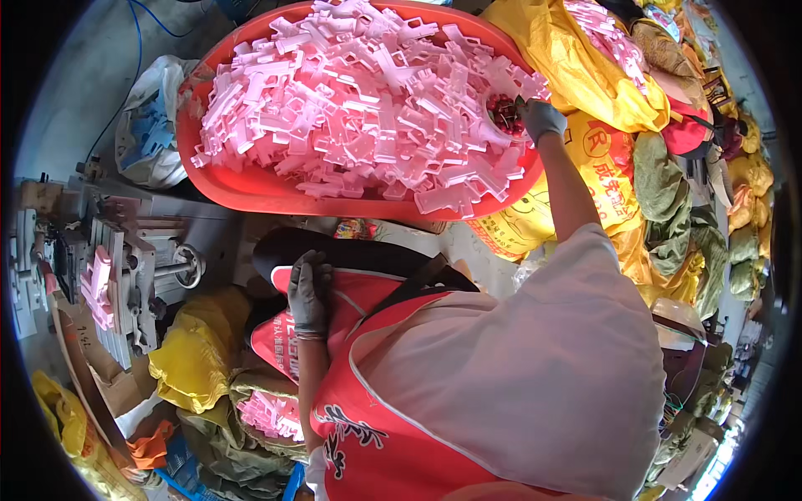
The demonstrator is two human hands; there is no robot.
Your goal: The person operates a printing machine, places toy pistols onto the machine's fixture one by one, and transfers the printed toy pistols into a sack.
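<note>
While the right hand (540, 118) reaches far out to the right rim of the red tub (242, 188), its gloved fingers curl over a small white cup (501, 113) of dark red bits that sits among the pink parts (359, 92); it seems to pinch the cup's rim, though how firmly I cannot tell. The pink parts, flat and cross-shaped, lie heaped across the whole tub, spreading left and far from that hand, with no common long axis. The left hand (308, 292), also gloved, rests near the body on the red apron (368, 417), fingers loosely bent and flat, holding nothing that shows. So the right hand is much the nearer to the heap, already touching its right edge. Left of the lap stands a metal jig (125, 275) with a few pink parts. Yellow sacks (585, 75) lie right.
</note>
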